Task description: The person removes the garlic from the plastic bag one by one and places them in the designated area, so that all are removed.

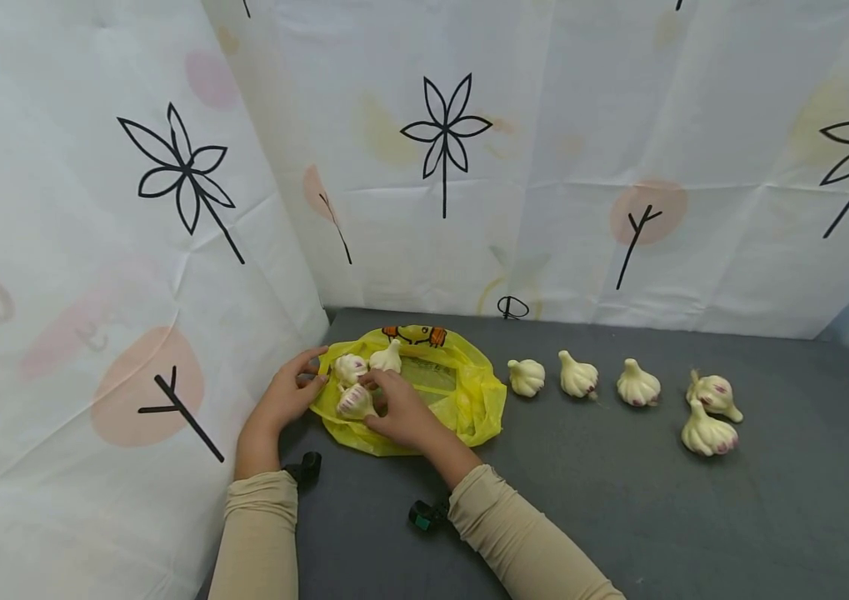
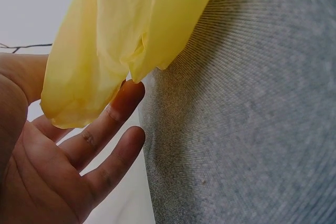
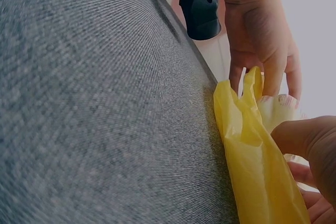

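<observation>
A yellow plastic bag [image 1: 472, 404] lies spread with its mouth upward on the dark table, at centre left in the head view. Inside its left half sit three white garlic bulbs with purple streaks. My left hand [image 1: 291, 392] holds the bag's left rim between thumb and fingers; in the left wrist view its other fingers [image 2: 123, 103] extend behind the yellow film. With thumb and fingertips my right hand [image 1: 402, 410] grips the nearest garlic bulb [image 1: 354, 402] in the bag. Beyond it are a second bulb [image 1: 350, 368] and a third bulb [image 1: 385, 357].
Right of the bag, several garlic bulbs [image 1: 578, 375] form a loose row on the grey table [image 1: 581, 500]. Two at the right end [image 1: 709, 432] lie against each other. White patterned cloth [image 1: 529, 250] hangs behind and at the left of the table.
</observation>
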Tool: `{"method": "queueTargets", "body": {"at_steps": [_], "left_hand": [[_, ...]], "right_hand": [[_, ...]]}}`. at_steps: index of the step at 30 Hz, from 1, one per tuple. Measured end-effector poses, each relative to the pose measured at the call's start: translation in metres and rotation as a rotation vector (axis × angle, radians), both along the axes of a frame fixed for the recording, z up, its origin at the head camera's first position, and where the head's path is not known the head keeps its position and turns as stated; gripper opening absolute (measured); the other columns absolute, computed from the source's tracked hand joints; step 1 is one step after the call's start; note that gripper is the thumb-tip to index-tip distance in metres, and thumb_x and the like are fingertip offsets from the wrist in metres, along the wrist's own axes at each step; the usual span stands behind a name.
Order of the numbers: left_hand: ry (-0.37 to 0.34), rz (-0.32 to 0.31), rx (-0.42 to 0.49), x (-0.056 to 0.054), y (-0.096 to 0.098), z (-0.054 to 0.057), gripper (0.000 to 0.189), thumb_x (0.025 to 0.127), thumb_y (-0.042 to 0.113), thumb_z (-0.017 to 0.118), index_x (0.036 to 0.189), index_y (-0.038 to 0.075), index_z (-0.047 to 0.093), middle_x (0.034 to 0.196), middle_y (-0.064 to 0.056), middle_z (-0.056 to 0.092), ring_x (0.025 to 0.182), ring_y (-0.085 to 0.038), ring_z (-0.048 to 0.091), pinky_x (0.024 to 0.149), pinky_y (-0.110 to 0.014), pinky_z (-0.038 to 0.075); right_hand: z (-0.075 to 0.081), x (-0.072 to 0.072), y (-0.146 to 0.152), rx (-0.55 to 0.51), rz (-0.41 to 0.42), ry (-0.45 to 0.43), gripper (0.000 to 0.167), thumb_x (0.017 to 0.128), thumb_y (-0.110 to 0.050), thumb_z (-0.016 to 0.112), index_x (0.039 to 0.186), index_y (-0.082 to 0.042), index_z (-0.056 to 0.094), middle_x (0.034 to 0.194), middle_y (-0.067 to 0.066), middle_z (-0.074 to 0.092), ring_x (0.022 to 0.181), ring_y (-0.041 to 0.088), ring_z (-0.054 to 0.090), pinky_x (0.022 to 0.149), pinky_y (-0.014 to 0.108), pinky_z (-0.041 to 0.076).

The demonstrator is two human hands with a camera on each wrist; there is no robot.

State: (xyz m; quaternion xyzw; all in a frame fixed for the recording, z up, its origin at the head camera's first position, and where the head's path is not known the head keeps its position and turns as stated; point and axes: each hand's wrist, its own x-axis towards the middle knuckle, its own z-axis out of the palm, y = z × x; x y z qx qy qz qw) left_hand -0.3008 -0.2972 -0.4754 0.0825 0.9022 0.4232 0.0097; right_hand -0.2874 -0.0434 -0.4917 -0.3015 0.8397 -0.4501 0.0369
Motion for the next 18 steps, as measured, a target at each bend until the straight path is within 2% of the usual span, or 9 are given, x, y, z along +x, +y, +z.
{"method": "queueTargets", "body": {"at_steps": [8,14,18], "left_hand": [[0.007,-0.01,-0.003,-0.001,0.001,0.001,0.055,0.109,0.014,0.059,0.162,0.009,0.043,0.139,-0.033,0.059,0.119,-0.049,0.067,0.091,-0.051,0.059],[-0.001,0.003,-0.003,-0.001,0.002,0.0,0.056,0.109,0.015,0.061,0.162,0.01,0.044,0.138,-0.031,0.061,0.117,-0.046,0.068,0.088,-0.043,0.058],[-0.004,0.009,-0.007,-0.001,0.002,0.0,0.057,0.108,0.013,0.061,0.162,0.009,0.043,0.137,-0.031,0.061,0.115,-0.045,0.069,0.088,-0.041,0.057]], "right_hand": [[0.005,0.001,0.003,-0.032,-0.002,-0.021,0.053,0.094,-0.003,0.076,0.143,-0.012,0.058,0.132,0.012,0.063,0.107,0.025,0.073,0.086,0.026,0.059],[0.016,0.006,0.008,-0.086,-0.003,-0.063,0.053,0.097,-0.003,0.074,0.146,-0.011,0.056,0.14,0.013,0.059,0.117,0.029,0.071,0.091,0.033,0.061],[0.023,0.007,0.015,-0.096,-0.016,-0.045,0.056,0.098,-0.005,0.073,0.15,-0.012,0.053,0.136,0.011,0.061,0.113,0.026,0.07,0.088,0.031,0.06]]}}
